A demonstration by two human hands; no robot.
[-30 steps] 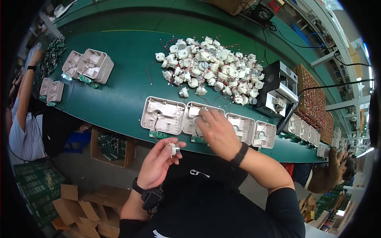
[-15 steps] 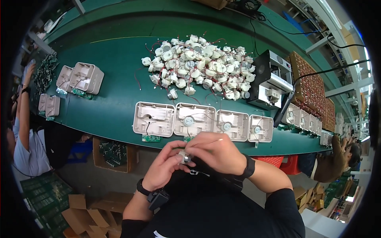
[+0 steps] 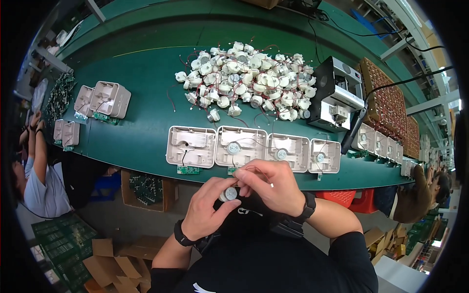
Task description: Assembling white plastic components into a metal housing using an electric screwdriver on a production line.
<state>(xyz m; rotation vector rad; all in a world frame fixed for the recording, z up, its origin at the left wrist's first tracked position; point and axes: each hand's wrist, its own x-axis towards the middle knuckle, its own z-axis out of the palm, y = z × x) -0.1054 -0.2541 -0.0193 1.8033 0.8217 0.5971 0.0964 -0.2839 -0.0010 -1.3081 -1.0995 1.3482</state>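
Observation:
My left hand [image 3: 205,207] is closed round a small round motor-like part [image 3: 229,194], white with a metal face, held in front of my body below the table's near edge. The fingers of my right hand [image 3: 278,190] are pinched on the part's thin red wire [image 3: 255,168]. A little white plug [image 3: 272,185] shows against that hand. Just beyond my hands is a row of open white plastic housings. The leftmost housing [image 3: 176,146] has no round part in it, and a green circuit board [image 3: 188,170] hangs from its wire; the housing beside it [image 3: 250,136] holds a round part.
A big heap of round white parts with red wires [image 3: 249,80] covers the table's middle. To its right stand a black-and-silver machine [image 3: 337,93] and a brown tray of small parts [image 3: 383,93]. Stacked housings [image 3: 115,100] are at left. Co-workers sit at both sides.
My left hand has turned the round part so its metal face points up toward me. My right hand's fingers have moved onto the red wire, now drawn out in a loop.

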